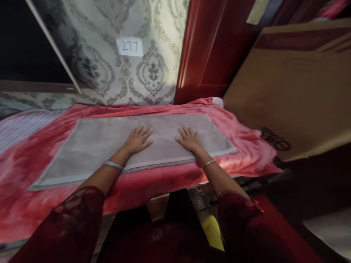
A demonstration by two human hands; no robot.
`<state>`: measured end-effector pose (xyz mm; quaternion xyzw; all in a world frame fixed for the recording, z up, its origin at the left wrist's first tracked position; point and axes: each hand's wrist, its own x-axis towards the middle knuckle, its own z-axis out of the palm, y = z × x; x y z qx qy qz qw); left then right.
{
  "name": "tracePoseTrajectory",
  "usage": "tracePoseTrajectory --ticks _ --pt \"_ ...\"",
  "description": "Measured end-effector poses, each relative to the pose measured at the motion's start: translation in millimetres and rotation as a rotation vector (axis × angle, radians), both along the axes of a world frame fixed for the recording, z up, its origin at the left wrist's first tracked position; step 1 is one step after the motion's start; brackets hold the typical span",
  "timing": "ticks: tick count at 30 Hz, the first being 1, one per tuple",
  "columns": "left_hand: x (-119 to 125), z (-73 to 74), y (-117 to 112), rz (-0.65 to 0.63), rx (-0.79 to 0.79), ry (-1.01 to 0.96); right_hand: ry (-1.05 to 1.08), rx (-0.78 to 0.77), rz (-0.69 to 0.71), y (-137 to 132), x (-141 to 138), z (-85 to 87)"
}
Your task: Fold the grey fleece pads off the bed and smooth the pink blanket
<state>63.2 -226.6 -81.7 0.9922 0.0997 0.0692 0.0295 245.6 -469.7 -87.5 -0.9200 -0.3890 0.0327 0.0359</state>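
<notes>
A grey cloth, folded into a long rectangle that looks like a towel, lies flat in front of me. My left hand rests palm down near its middle, fingers spread. To the right, my right hand also presses flat on the cloth with its fingers apart. Neither hand grips anything. Beneath the cloth is a rumpled pink-red plush blanket, which shows all around it. The cloth's near edge shows more than one layer.
Behind stands a patterned wall with a paper marked 277. A dark screen is at the left, a red wooden door or panel at the back, and a large cardboard box at the right. Striped fabric shows at the left.
</notes>
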Motion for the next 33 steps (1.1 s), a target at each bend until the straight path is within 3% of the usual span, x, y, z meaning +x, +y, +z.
tracePoseTrajectory --ticks 5,9,12,15,20,23,27,30,33 --pt "5.6 6.7 -1.2 0.046 -0.007 -0.013 0.01 -0.041 -0.255 -62.5 -4.9 0.1" --pt "2.3 18.7 -11.8 0.087 -0.066 0.065 -0.007 -0.083 -0.333 -104.0 -4.6 6.0" --pt "-8.0 17.1 -32.7 -0.014 -0.083 0.118 -0.039 -0.086 -0.352 -133.2 5.8 8.6" --pt "-22.1 6.1 -55.7 -0.142 -0.087 0.163 -0.092 -0.061 -0.329 -158.8 17.7 -3.0" --pt "-44.8 -7.1 -69.8 -0.132 -0.097 0.138 -0.201 0.056 -0.36 -184.4 21.5 -36.2" --pt "-62.5 -11.8 -73.1 -0.126 -0.085 0.099 -0.197 0.124 -0.376 -190.8 19.9 -43.3" --pt "-92.7 -17.9 -84.8 -0.145 -0.097 0.006 -0.17 0.167 -0.394 -185.2 16.7 -37.2" --pt "-107.1 -12.6 -89.2 -0.173 -0.151 -0.017 -0.184 0.205 -0.297 -153.0 2.4 -26.3" --pt "-107.8 4.8 -80.4 -0.101 -0.177 -0.051 -0.123 0.247 0.001 -93.1 -23.2 -14.3"
